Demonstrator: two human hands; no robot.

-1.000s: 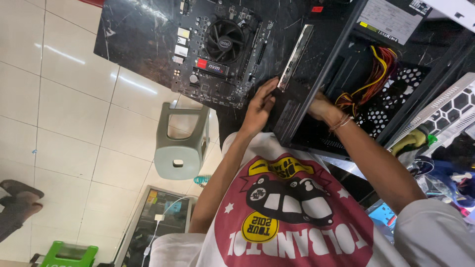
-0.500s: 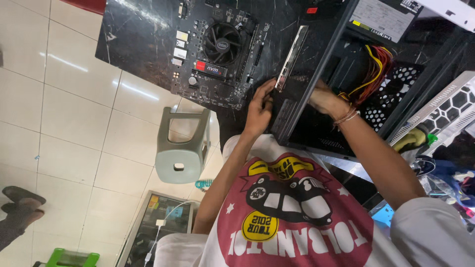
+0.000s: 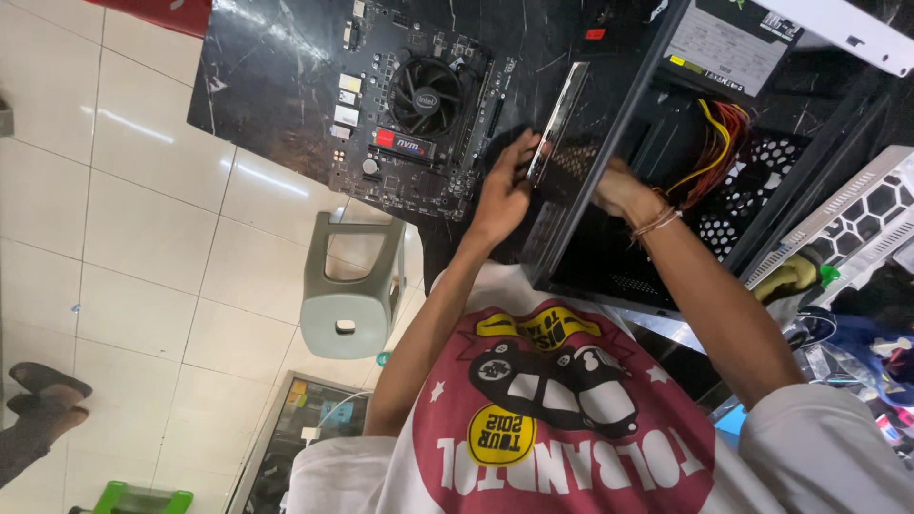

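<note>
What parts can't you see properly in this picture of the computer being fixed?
Head view only:
- The right hand reaches inside the black computer case; its fingertips are hidden by the case wall and the silver back plate.
- The left hand covers the plate's lower edge, so its grip there is unclear.
- The power supply is cut off by the top edge.
- The motherboard parts are too small to tell apart, except the fan.

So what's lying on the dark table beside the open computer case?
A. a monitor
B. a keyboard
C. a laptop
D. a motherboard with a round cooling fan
D: a motherboard with a round cooling fan lies flat on the dark table, left of the open computer case.
</note>
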